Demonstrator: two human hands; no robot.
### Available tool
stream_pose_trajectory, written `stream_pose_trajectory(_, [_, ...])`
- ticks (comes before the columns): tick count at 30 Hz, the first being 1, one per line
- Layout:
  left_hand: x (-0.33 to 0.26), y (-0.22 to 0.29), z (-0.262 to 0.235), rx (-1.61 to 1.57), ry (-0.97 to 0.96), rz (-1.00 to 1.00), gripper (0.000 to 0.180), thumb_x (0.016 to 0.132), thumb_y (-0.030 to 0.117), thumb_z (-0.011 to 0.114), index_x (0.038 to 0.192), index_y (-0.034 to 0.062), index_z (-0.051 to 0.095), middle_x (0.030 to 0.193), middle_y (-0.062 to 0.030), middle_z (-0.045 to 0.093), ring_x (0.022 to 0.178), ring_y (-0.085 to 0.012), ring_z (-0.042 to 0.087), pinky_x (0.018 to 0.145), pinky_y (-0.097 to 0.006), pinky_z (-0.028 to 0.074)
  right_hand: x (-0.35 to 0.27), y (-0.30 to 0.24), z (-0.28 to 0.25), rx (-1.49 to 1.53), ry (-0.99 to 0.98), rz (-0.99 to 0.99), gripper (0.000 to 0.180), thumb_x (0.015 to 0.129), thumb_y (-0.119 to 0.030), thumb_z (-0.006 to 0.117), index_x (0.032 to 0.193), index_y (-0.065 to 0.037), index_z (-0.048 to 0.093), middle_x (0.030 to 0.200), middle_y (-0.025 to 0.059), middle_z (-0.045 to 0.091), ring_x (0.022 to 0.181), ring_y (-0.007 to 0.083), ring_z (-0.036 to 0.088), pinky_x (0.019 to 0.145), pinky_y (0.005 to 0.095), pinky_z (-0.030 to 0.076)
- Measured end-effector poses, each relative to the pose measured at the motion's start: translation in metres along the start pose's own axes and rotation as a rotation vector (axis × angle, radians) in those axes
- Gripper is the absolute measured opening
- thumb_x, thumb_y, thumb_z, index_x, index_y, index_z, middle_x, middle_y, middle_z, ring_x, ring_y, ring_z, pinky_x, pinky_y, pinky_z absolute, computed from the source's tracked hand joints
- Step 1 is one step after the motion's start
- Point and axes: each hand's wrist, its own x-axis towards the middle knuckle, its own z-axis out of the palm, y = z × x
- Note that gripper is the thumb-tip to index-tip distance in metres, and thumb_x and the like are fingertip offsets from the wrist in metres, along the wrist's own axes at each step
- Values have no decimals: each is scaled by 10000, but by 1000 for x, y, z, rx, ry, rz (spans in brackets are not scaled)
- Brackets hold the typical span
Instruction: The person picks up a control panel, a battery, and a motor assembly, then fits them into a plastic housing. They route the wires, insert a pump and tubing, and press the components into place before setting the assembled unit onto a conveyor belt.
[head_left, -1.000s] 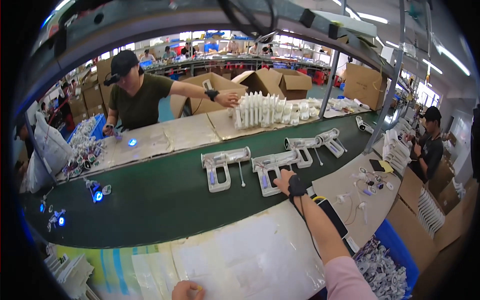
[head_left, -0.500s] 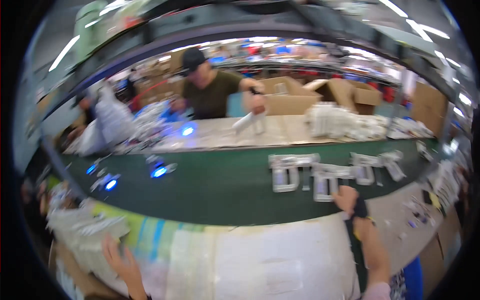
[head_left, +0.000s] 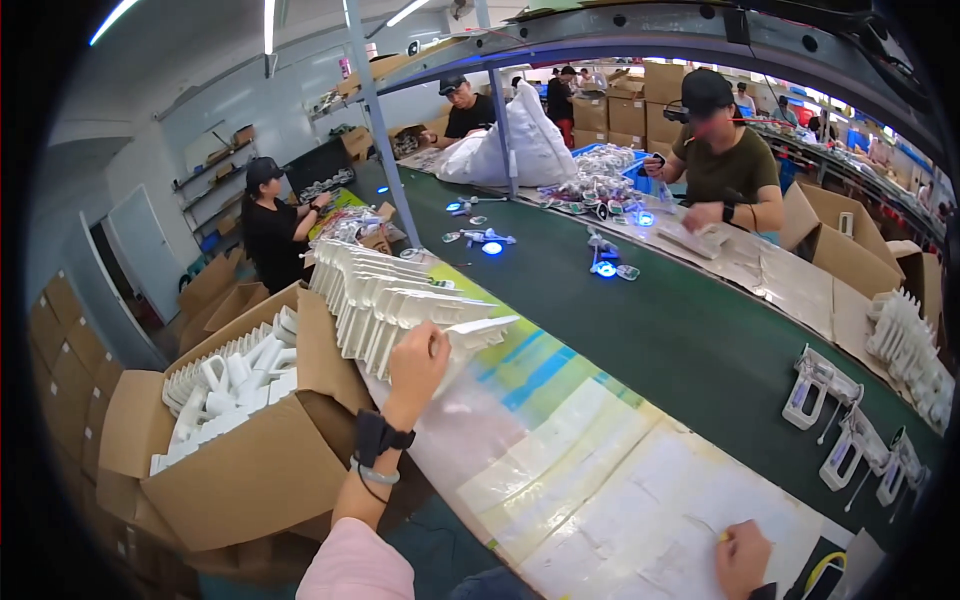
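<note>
My left hand [head_left: 414, 372] is closed at the near end of a row of white plastic housings [head_left: 375, 300], its fingers on the end housing [head_left: 476, 338], which is long and narrow with a handle-like part. The rest of the row stands tightly nested behind it. My right hand [head_left: 742, 561] rests low over the paper-covered worktable [head_left: 640, 500], fingers curled in. A speck of yellow shows at its fingertips, too small to name. Beyond it, white housings with loop handles [head_left: 806, 392] lie on the green belt [head_left: 690, 340].
At left stands an open carton [head_left: 240, 490] of white parts. Small parts with lit blue lamps [head_left: 604, 268] lie on the belt. Across it, a co-worker [head_left: 725, 160] handles a white part; another person [head_left: 270, 225] works farther left. A metal post [head_left: 380, 130] rises beside the belt.
My view has swung left. My left hand, open beside the stacked housings before, is now closed on the end one. My right hand has left the housings on the belt for the near worktable.
</note>
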Motion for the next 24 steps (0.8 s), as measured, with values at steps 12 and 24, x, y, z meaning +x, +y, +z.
stream_pose_trajectory(12, [-92,184,45,-1073,-1646,-530,225,875,-3,615,1084,-81,587,802,-114,673,686,-218,704,651,-319,593,-41,-36,-1,-178,56,-67,170,747,-127,704,887,-62,632,834,95,607,759,287,609,665,387,514])
stream_pose_trajectory(24, [-126,206,42,-1026,-1873,-225,469,923,10,613,1346,-22,412,857,-106,653,673,-149,620,619,-268,562,-392,74,-155,-729,613,1286,450,763,-345,725,1024,1,607,981,207,628,926,400,597,790,485,493])
